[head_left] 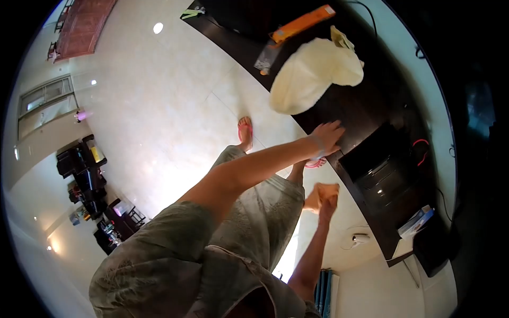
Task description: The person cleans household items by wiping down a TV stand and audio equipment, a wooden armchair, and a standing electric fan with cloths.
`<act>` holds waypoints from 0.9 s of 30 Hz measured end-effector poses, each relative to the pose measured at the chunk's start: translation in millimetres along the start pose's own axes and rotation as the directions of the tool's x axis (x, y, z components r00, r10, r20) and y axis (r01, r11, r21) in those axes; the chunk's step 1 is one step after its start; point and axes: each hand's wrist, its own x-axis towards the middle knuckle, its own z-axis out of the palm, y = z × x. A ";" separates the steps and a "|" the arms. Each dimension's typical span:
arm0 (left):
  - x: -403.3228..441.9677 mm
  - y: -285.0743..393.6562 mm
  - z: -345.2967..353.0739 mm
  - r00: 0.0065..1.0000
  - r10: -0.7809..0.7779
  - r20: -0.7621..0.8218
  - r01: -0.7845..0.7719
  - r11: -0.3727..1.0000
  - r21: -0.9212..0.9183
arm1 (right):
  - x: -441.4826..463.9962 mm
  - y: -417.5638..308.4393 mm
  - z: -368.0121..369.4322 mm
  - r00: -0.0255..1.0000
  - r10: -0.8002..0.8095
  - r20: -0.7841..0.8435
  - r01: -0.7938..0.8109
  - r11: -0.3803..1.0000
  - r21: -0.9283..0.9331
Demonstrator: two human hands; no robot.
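Note:
My left hand point(328, 138), with a pale band at the wrist, reaches over the edge of the dark table point(366, 108). Its fingers are stretched out and hold nothing; I cannot tell whether they touch the surface. Below it, in front of the table edge, my right hand point(330, 197) is closed on a peach-orange cloth point(314, 200). A fluffy cream-coloured cloth item point(305, 77) lies on the table beyond my left hand. Close to both hands sits a glossy black device point(379, 172).
An orange box point(302, 24) and a clear plastic packet point(268, 57) lie past the cream item. A red cord point(421, 152) and a blue-and-white box point(416, 221) are toward the wall. My feet in pink flip-flops point(245, 132) stand on pale tiles.

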 end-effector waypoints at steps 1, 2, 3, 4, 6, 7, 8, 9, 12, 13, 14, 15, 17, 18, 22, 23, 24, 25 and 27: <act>-32.2 -20.6 -10.2 0.998 0.041 -0.049 -0.044 0.997 -0.069 | 2.8 -17.1 33.0 0.997 -0.071 0.010 0.072 0.996 -0.048; -66.7 -43.1 -18.7 0.992 0.079 -0.099 -0.092 0.986 -0.138 | 6.1 -36.1 68.2 0.990 -0.140 0.023 0.142 0.985 -0.098; -105.3 -72.5 -20.6 0.993 -0.009 -0.116 -0.017 0.974 -0.224 | -0.7 -97.3 100.9 0.983 -0.155 0.103 0.169 0.975 -0.147; -143.6 -110.2 -13.1 0.980 -0.049 -0.190 0.009 0.979 -0.202 | -8.8 -161.3 137.4 0.970 -0.162 0.182 0.197 0.962 -0.192; -225.2 -146.5 -64.1 0.944 -0.321 -0.082 0.298 0.930 -0.214 | 2.7 -188.2 206.9 0.917 -0.300 0.261 0.349 0.922 -0.168; -261.4 -200.8 -55.9 0.944 -0.298 -0.142 0.253 0.930 -0.267 | 10.8 -205.7 239.1 0.885 -0.358 0.298 0.417 0.894 -0.163; -289.4 -201.7 -106.0 0.904 -0.425 0.049 0.426 0.888 -0.173 | 17.7 -221.6 273.2 0.850 -0.409 0.333 0.477 0.866 -0.152; -331.8 -248.7 -91.7 0.868 -0.453 -0.202 0.368 0.861 -0.350 | 24.4 -238.6 303.8 0.832 -0.430 0.352 0.508 0.845 -0.167; -410.0 -307.5 -135.5 0.733 -0.630 -0.257 0.546 0.770 -0.330 | 39.7 -300.9 381.3 0.745 -0.539 0.393 0.634 0.756 -0.163; -433.3 -324.9 -145.9 0.692 -0.658 -0.296 0.574 0.751 -0.328 | 48.9 -306.2 406.7 0.732 -0.575 0.366 0.661 0.729 -0.177; -447.7 -336.1 -152.8 0.648 -0.683 -0.336 0.600 0.730 -0.328 | 59.6 -310.2 428.0 0.715 -0.611 0.341 0.689 0.699 -0.191; -455.5 -337.8 -162.0 0.586 -0.737 -0.336 0.641 0.676 -0.364 | 74.0 -310.8 446.0 0.712 -0.607 0.353 0.689 0.699 -0.191; -467.1 -347.7 -164.3 0.486 -0.804 -0.341 0.679 0.594 -0.432 | 102.1 -314.1 469.5 0.608 -0.680 0.409 0.789 0.459 -0.409; -467.1 -349.4 -158.8 0.456 -0.827 -0.329 0.654 0.562 -0.506 | 104.9 -325.5 472.9 0.604 -0.678 0.419 0.793 0.455 -0.405; -440.8 -323.5 -145.2 0.474 -0.841 -0.262 0.611 0.528 -0.590 | 112.0 -342.4 461.2 0.714 -0.486 0.504 0.678 0.301 -0.671; -433.2 -312.8 -145.8 0.494 -0.831 -0.256 0.606 0.540 -0.584 | 114.3 -336.1 452.8 0.713 -0.503 0.488 0.666 0.267 -0.697; -423.0 -305.1 -147.5 0.513 -0.818 -0.259 0.595 0.557 -0.580 | 122.6 -323.3 445.6 0.704 -0.530 0.472 0.655 0.230 -0.719; -413.0 -298.6 -152.3 0.517 -0.819 -0.249 0.587 0.551 -0.592 | 131.2 -307.1 438.7 0.736 -0.541 0.406 0.598 0.239 -0.765; -395.8 -289.7 -167.1 0.524 -0.805 -0.278 0.535 0.565 -0.629 | 124.4 -310.5 428.9 0.756 -0.553 0.350 0.546 0.238 -0.803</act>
